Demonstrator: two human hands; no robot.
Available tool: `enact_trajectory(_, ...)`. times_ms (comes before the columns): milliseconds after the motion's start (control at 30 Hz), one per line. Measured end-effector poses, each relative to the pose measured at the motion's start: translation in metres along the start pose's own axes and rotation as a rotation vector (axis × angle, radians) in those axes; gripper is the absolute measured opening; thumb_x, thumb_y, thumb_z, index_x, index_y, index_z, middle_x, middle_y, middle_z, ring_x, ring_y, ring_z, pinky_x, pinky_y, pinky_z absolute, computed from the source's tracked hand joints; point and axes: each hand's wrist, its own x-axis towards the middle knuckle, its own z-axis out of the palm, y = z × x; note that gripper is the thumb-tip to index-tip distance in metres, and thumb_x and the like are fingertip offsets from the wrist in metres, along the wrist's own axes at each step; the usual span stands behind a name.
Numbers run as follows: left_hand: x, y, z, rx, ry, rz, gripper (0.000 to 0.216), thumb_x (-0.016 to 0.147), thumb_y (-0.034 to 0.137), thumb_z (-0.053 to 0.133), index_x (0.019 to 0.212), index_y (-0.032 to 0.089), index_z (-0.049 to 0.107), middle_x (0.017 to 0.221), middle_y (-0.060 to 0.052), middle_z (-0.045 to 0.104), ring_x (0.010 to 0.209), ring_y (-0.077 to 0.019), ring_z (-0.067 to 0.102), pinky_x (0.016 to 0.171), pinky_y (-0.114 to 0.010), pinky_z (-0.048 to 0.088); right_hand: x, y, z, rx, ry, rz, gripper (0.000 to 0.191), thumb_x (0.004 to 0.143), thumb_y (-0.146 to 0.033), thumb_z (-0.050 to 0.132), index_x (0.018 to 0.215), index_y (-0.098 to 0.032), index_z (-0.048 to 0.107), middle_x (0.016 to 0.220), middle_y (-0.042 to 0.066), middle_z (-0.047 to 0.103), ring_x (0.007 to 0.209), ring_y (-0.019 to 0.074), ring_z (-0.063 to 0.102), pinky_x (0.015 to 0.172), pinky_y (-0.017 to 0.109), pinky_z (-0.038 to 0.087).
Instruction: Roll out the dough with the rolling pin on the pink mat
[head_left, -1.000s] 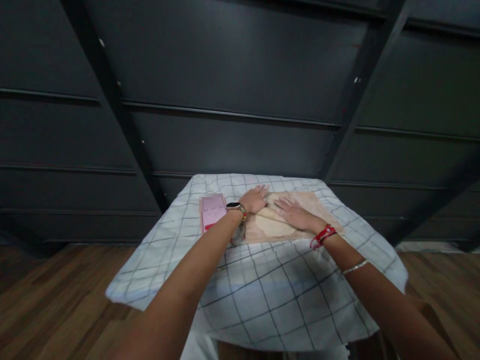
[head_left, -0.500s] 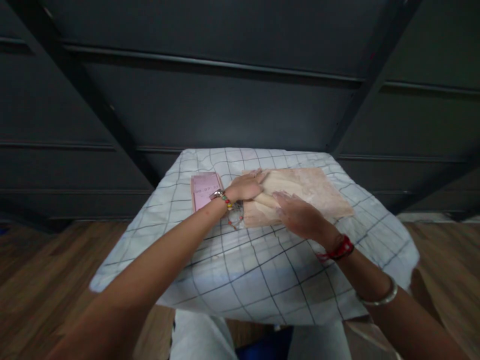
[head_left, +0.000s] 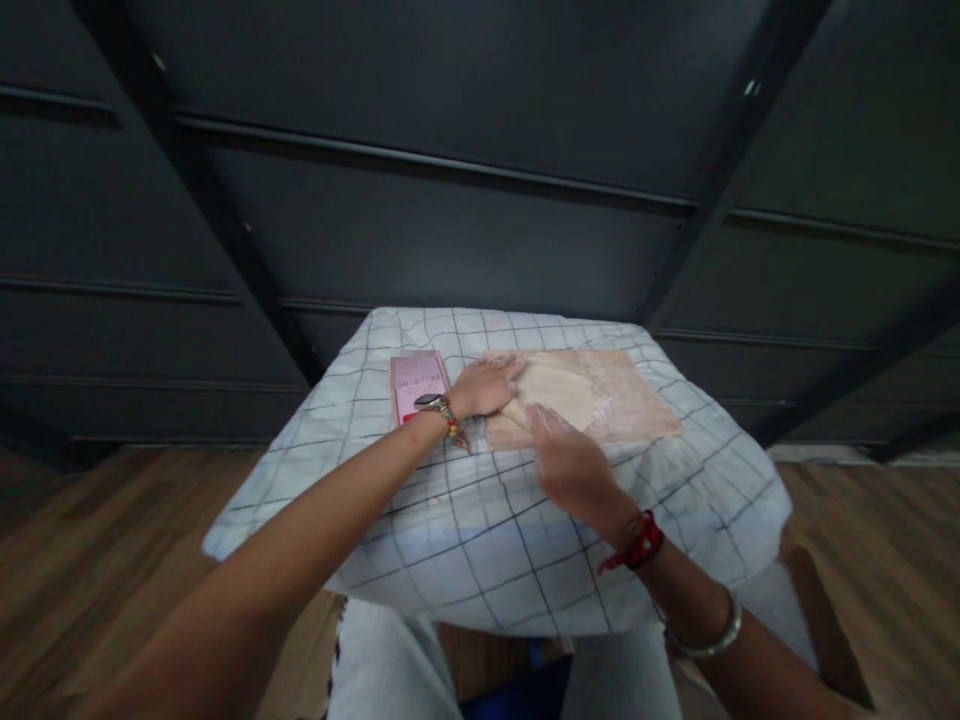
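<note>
Pale dough [head_left: 559, 390] lies flattened on a floured wooden board [head_left: 634, 405] at the far side of the checked-cloth bench [head_left: 480, 520]. Left hand [head_left: 486, 386] presses flat, fingers spread, on the dough's left edge. Right hand [head_left: 570, 462] rests open-palmed at the board's near edge, touching the dough. Pink card [head_left: 417, 385] sits just left of the left hand.
</note>
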Motion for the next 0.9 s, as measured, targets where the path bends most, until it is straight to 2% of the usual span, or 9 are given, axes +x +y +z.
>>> enact_trajectory(167, -0.003, 0.004, 0.002, 0.038, 0.065, -0.012, 0.051, 0.090, 0.024, 0.029, 0.140, 0.015, 0.033, 0.143, -0.010, 0.038, 0.131, -0.0201, 0.034, 0.108, -0.037, 0.019, -0.002, -0.018, 0.004, -0.027, -0.013, 0.107, 0.055, 0.079, 0.001, 0.032, 0.133, -0.003, 0.044, 0.133, 0.020, 0.049, 0.119, 0.0253, 0.050, 0.098, 0.038, 0.044)
enact_trajectory(267, -0.002, 0.006, -0.001, 0.029, 0.045, -0.009, 0.052, 0.089, 0.024, 0.032, 0.140, 0.015, 0.033, 0.145, -0.011, 0.035, 0.134, -0.0218, 0.029, 0.109, -0.040, 0.018, 0.001, -0.017, -0.002, 0.023, -0.032, 0.115, 0.061, 0.075, 0.004, 0.033, 0.134, -0.005, 0.043, 0.132, 0.020, 0.049, 0.118, 0.0244, 0.051, 0.097, 0.038, 0.044)
enact_trajectory(367, 0.008, 0.006, -0.013, 0.004, 0.017, 0.015, 0.054, 0.089, 0.023, 0.034, 0.142, 0.014, 0.030, 0.148, -0.011, 0.029, 0.136, -0.0236, 0.024, 0.109, -0.043, 0.018, 0.011, 0.002, -0.022, 0.126, -0.066, 0.074, 0.071, 0.068, 0.006, 0.035, 0.137, -0.009, 0.039, 0.130, 0.015, 0.053, 0.118, 0.0215, 0.050, 0.097, 0.035, 0.044)
enact_trajectory(467, 0.024, 0.007, -0.029, -0.014, 0.078, 0.035, 0.055, 0.091, 0.022, 0.032, 0.144, 0.009, 0.025, 0.149, -0.013, 0.024, 0.137, -0.0232, 0.020, 0.110, -0.038, 0.018, 0.024, 0.030, -0.040, 0.184, -0.075, 0.028, 0.072, 0.066, 0.005, 0.035, 0.135, -0.013, 0.042, 0.131, 0.012, 0.053, 0.120, 0.0209, 0.049, 0.097, 0.035, 0.045)
enact_trajectory(533, 0.034, 0.008, -0.033, -0.025, 0.090, 0.023, 0.056, 0.091, 0.022, 0.032, 0.144, 0.007, 0.024, 0.149, -0.014, 0.024, 0.137, -0.0233, 0.019, 0.110, -0.034, 0.018, 0.028, 0.045, -0.042, 0.208, -0.072, 0.002, 0.071, 0.064, 0.005, 0.036, 0.132, -0.013, 0.046, 0.130, 0.012, 0.053, 0.120, 0.0206, 0.049, 0.097, 0.035, 0.044)
enact_trajectory(633, 0.042, 0.011, -0.024, -0.040, 0.047, -0.028, 0.054, 0.091, 0.024, 0.034, 0.143, 0.011, 0.028, 0.148, -0.012, 0.027, 0.136, -0.0242, 0.023, 0.108, -0.035, 0.022, 0.025, 0.058, -0.029, 0.242, -0.080, 0.013, 0.070, 0.062, 0.005, 0.037, 0.129, -0.012, 0.050, 0.128, 0.012, 0.055, 0.120, 0.0204, 0.049, 0.098, 0.035, 0.044)
enact_trajectory(767, 0.046, 0.011, -0.005, -0.031, 0.003, -0.031, 0.051, 0.089, 0.023, 0.036, 0.140, 0.016, 0.036, 0.147, -0.011, 0.031, 0.135, -0.0252, 0.026, 0.107, -0.038, 0.025, 0.020, 0.066, -0.006, 0.321, -0.067, 0.007, 0.059, 0.070, -0.001, 0.040, 0.127, -0.013, 0.052, 0.125, 0.012, 0.057, 0.117, 0.0210, 0.051, 0.100, 0.040, 0.041)
enact_trajectory(900, 0.051, 0.006, -0.004, -0.014, -0.075, 0.056, 0.056, 0.087, 0.023, 0.039, 0.143, 0.021, 0.032, 0.150, -0.009, 0.024, 0.138, -0.0250, 0.018, 0.108, -0.040, 0.022, 0.023, 0.079, -0.003, 0.368, -0.098, 0.008, 0.044, 0.087, -0.022, 0.041, 0.129, -0.014, 0.051, 0.127, 0.013, 0.056, 0.118, 0.0232, 0.052, 0.101, 0.045, 0.040)
